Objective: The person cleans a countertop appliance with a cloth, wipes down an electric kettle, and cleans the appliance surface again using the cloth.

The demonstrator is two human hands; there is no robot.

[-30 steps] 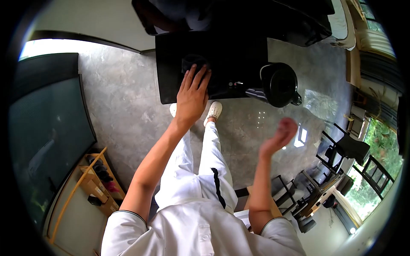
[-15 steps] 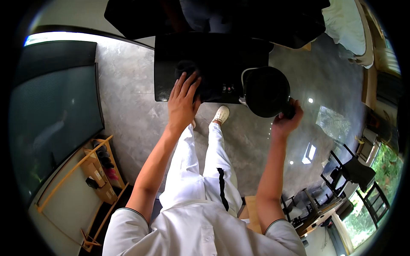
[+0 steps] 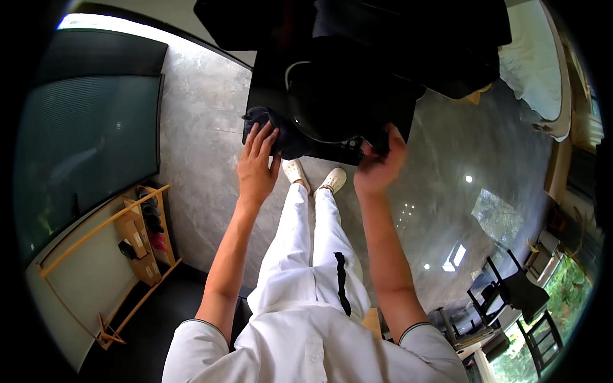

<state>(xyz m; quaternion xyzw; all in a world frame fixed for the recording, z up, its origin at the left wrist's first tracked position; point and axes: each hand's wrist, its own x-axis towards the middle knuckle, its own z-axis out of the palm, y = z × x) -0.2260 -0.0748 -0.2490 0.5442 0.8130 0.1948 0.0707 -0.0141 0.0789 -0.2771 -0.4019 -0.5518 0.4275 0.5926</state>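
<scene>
My left hand (image 3: 257,167) is over a bunched dark cloth (image 3: 286,142) at the near left of a black cooktop (image 3: 258,86). Its fingers extend across the cloth, with the thumb at the cloth's near side. At the cooktop's near right, my right hand (image 3: 382,163) is closed around the dark handle of a round black pan (image 3: 332,105). The pan is above or on the cooktop; its contact with the surface is hard to tell in the dark. A pale curved edge shows at its left, and small control marks (image 3: 350,144) show below its rim.
A large black object (image 3: 440,48) overhangs the far side. At left are a dark glass panel (image 3: 96,140) and a wooden rack (image 3: 105,230) with boxes. Black chairs (image 3: 514,284) stand at lower right. Grey floor (image 3: 434,166) surrounds my white shoes (image 3: 333,180).
The pan has moved left from beside the cooktop to over it, with my right hand on its handle. My left hand and the cloth have shifted toward the cooktop's near left edge.
</scene>
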